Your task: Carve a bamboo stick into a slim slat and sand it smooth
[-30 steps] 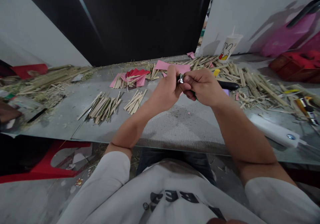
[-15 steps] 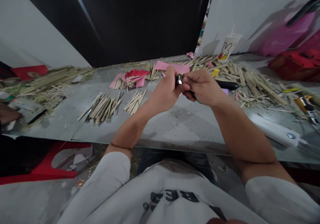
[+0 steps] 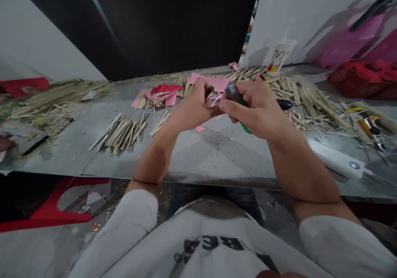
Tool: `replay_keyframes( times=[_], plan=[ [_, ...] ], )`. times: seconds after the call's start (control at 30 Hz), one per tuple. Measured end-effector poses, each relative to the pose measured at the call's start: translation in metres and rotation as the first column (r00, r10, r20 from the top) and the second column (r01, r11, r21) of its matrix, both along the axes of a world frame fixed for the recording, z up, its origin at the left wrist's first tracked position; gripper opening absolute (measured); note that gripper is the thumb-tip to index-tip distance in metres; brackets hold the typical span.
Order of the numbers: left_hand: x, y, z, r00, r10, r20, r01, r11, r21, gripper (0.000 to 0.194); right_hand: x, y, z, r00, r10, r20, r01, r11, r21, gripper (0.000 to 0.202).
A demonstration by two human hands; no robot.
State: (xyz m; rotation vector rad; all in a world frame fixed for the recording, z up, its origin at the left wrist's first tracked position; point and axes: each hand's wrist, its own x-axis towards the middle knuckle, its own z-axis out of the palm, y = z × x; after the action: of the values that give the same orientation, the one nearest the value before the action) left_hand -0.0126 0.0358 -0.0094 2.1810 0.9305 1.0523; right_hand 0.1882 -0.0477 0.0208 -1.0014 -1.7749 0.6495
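My left hand (image 3: 197, 106) pinches a short dark green piece (image 3: 209, 92) between thumb and fingers, above the grey table (image 3: 223, 158). Close to its right, my right hand (image 3: 256, 108) is closed around a tool (image 3: 231, 91) with a grey metal head and a green handle, partly hidden by the palm. A curled pink strip (image 3: 217, 100) shows between the hands. Behind them lies a pink sheet (image 3: 214, 82), and a small pink scrap (image 3: 200, 128) rests on the table below my left hand.
Bundles of thin sticks (image 3: 122, 134) and red and pink papers (image 3: 163, 92) lie left. Split stalks (image 3: 316, 104), a white cup (image 3: 281, 56), a white power strip (image 3: 336, 158) and a red box (image 3: 366, 79) are right. Part of another person's hand (image 3: 6, 143) shows at far left.
My hands have moved apart slightly, and the tool's head has turned upward into view. Pink scraps now show on the table below my hands. The whole view has shifted a little.
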Motion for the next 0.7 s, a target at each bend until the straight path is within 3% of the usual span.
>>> replay_keyframes(
  times=[0.1, 0.17, 0.3, 0.4, 0.5, 0.57, 0.63, 0.7],
  plan=[
    [-0.01, 0.004, 0.005, 0.992, 0.097, -0.085, -0.095, 0.995, 0.027, 0.069, 0.004, 0.017, -0.004, 0.966, -0.164, 0.199, 0.16, 0.987, 0.035, 0.045],
    [-0.016, 0.006, 0.008, 0.975, 0.176, -0.137, -0.167, 0.983, 0.072, 0.069, 0.008, 0.037, -0.013, 0.884, -0.273, 0.381, 0.266, 0.961, 0.07, 0.041],
    [-0.023, 0.007, 0.014, 0.936, 0.293, -0.194, -0.266, 0.952, 0.153, 0.068, 0.015, 0.071, -0.03, 0.658, -0.333, 0.676, 0.371, 0.924, 0.093, 0.037],
    [-0.023, 0.006, 0.016, 0.921, 0.329, -0.21, -0.297, 0.939, 0.172, 0.067, 0.017, 0.078, -0.034, 0.606, -0.335, 0.721, 0.402, 0.912, 0.086, 0.048],
    [-0.022, 0.006, 0.016, 0.916, 0.345, -0.203, -0.314, 0.934, 0.169, 0.065, 0.018, 0.071, -0.027, 0.654, -0.33, 0.68, 0.38, 0.921, 0.081, 0.053],
    [-0.022, 0.008, 0.015, 0.911, 0.363, -0.197, -0.334, 0.928, 0.166, 0.063, 0.018, 0.057, -0.016, 0.746, -0.304, 0.592, 0.327, 0.942, 0.072, 0.051],
    [-0.023, 0.011, 0.015, 0.905, 0.383, -0.185, -0.354, 0.919, 0.173, 0.061, 0.017, 0.036, -0.003, 0.865, -0.221, 0.45, 0.229, 0.973, 0.037, 0.052],
    [-0.024, 0.015, 0.014, 0.909, 0.386, -0.158, -0.358, 0.917, 0.177, 0.061, 0.012, 0.008, 0.01, 0.957, -0.057, 0.285, 0.073, 0.996, -0.046, 0.054]
  ],
)
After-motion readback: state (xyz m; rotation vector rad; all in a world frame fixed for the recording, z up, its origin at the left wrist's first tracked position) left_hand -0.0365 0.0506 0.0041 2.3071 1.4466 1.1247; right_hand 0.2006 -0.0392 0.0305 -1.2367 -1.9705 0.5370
